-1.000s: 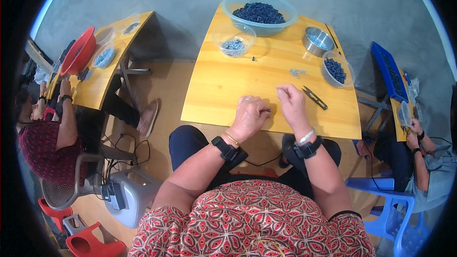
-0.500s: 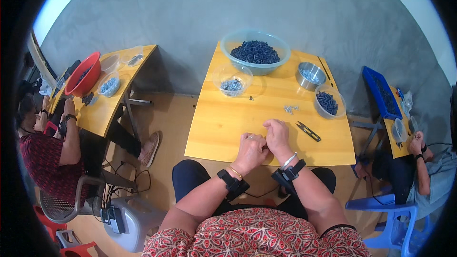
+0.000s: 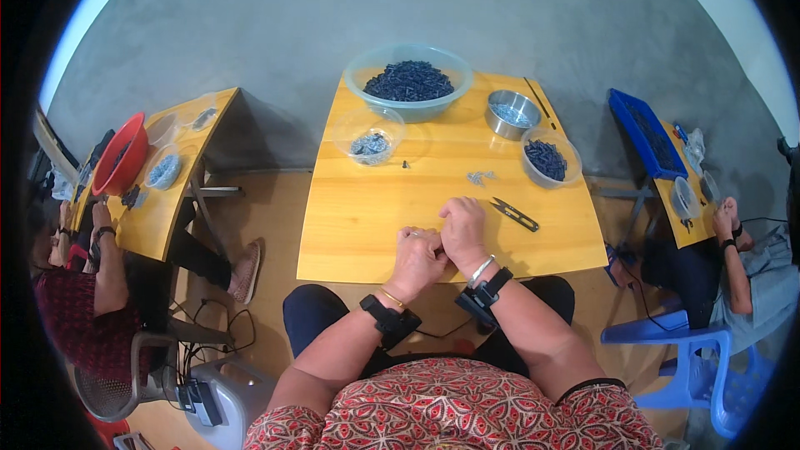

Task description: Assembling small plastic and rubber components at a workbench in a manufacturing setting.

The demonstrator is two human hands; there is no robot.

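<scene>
My left hand (image 3: 417, 258) and my right hand (image 3: 463, 232) meet at the near edge of the yellow table (image 3: 358, 237). Both have curled fingers pressed together, and whatever lies between them is hidden. Just right of my right hand are black thread snips (image 3: 515, 214). Beyond it lies a small pile of silvery metal pieces (image 3: 481, 177). A clear tub of short dark plastic pieces (image 3: 546, 162) stands at the right, with a steel bowl of small silvery parts (image 3: 511, 114) behind it. Farther left, a clear tub (image 3: 370, 138) holds mixed small parts, near one tiny dark piece (image 3: 406, 164).
A large pale-blue basin (image 3: 408, 87) heaped with dark pieces stands at the table's back. Other people work at side tables: left, with a red basin (image 3: 122, 154); right, with a blue tray (image 3: 646, 135). A grey stool (image 3: 221, 396) and cables are on the floor at left.
The view has shifted, so the table and its bowls sit farther left in the picture. My hands stay together in nearly the same pose by the table edge.
</scene>
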